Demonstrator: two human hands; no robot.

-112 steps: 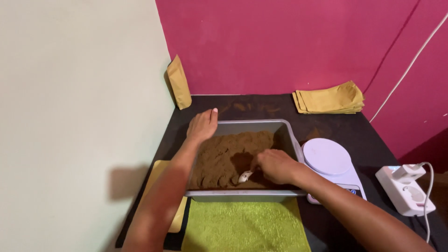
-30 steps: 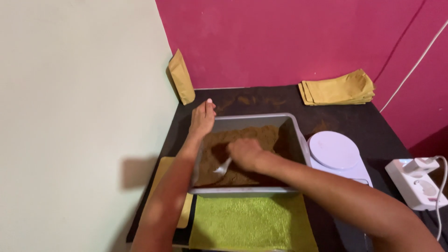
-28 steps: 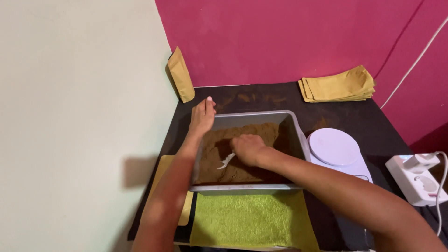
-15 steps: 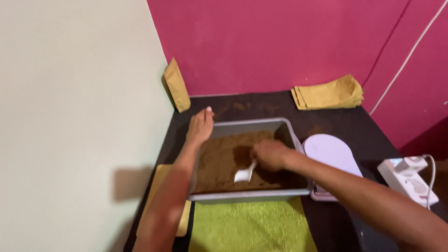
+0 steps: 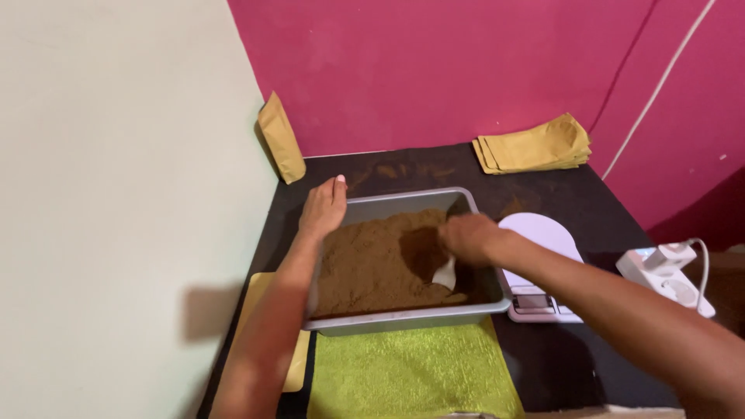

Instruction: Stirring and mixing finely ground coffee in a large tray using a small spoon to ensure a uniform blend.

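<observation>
Left hand [image 5: 324,208], fingers together and flat, rests on the far left corner of the grey tray [image 5: 403,203], gripping nothing. Beside the left forearm, at the table's left edge, lies a yellow flat pad [image 5: 256,299], partly under the tray. A tan paper pouch [image 5: 281,147] leans against the wall at the table's far left corner. Brown powder [image 5: 365,260] fills the tray, heaped toward its left side, with a darker hollow toward the right. A green cloth [image 5: 411,372] lies at the table's near edge, just in front of the tray. Right hand [image 5: 469,237], fingers closed around a small white scoop [image 5: 445,274], holds the scoop's blade down in the hollow of the powder. Just right of the tray sits a white kitchen scale [image 5: 543,233]. A stack of tan pouches [image 5: 534,146] lies at the far edge; a white power strip [image 5: 666,268] sits at the right edge.
</observation>
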